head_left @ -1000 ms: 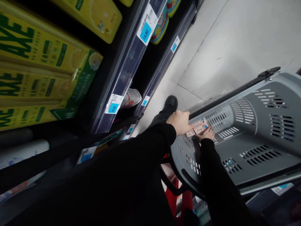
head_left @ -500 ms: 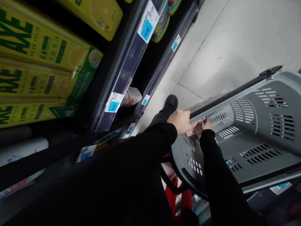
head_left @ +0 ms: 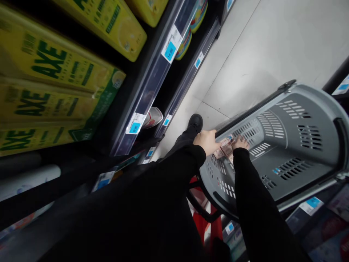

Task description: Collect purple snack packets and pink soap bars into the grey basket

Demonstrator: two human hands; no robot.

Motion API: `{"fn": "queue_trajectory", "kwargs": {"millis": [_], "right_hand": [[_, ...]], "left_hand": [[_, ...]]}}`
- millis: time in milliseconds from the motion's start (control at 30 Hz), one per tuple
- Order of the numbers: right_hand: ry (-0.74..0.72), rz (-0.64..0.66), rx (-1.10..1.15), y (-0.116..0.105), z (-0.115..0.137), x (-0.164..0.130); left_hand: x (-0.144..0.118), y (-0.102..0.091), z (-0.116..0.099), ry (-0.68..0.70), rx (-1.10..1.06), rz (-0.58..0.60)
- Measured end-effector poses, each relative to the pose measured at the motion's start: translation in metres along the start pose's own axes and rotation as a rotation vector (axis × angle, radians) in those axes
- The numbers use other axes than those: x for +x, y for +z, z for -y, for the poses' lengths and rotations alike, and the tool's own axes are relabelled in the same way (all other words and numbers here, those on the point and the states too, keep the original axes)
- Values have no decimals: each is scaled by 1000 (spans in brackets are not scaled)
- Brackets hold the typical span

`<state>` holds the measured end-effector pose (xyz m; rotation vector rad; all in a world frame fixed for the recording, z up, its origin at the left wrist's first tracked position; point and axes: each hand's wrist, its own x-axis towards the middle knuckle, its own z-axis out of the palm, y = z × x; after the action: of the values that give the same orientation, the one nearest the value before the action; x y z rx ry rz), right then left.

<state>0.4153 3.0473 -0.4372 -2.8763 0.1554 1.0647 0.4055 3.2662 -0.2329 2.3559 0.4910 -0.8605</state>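
Note:
My left hand (head_left: 207, 142) is closed at the near-left rim of a grey plastic shopping basket (head_left: 317, 109). Its thumb side meets a pinkish-brown printed packet (head_left: 225, 145), and part of its grip is hidden. The packet sits just inside the rim, against the slotted wall; its kind cannot be made out. Inside the basket, my right hand (head_left: 240, 142) is beside the packet's far end, fingers stretched out and a little apart. Black sleeves cover both arms.
Shelves on the left hold yellow AXE boxes (head_left: 51, 62), with price tags (head_left: 135, 123) along their edges. A black shoe (head_left: 196, 122) stands on the pale tiled floor (head_left: 245, 54). More shelving with a price tag (head_left: 311, 205) lies past the basket at lower right.
The fingers of my right hand have loosened and spread beside the packet, more of which now shows. My left hand stays at the rim. The basket appears shifted left in view.

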Motion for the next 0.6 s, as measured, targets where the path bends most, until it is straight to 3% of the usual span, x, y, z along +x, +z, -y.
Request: {"fn": "queue_trajectory", "kwargs": {"millis": [133, 200, 267, 367, 400, 500, 600], "right_hand": [[53, -57, 64, -69, -23, -51], [57, -134, 76, -97, -39, -96], [131, -248, 85, -109, -54, -146], [277, -585, 128, -98, -66, -210], [337, -632, 202, -88, -66, -224], [452, -529, 531, -61, -59, -236], [472, -487, 680, -54, -42, -218]], "left_hand": [[-15, 6, 1, -134, -44, -61], [-24, 11, 3, -218, -83, -88], [-34, 17, 6, -287, -129, -112], [-48, 30, 9, -362, -199, -122], [-53, 35, 9, -385, -218, -120], [-67, 51, 4, -435, -260, -109], [-79, 64, -5, -409, -284, -70]]}}
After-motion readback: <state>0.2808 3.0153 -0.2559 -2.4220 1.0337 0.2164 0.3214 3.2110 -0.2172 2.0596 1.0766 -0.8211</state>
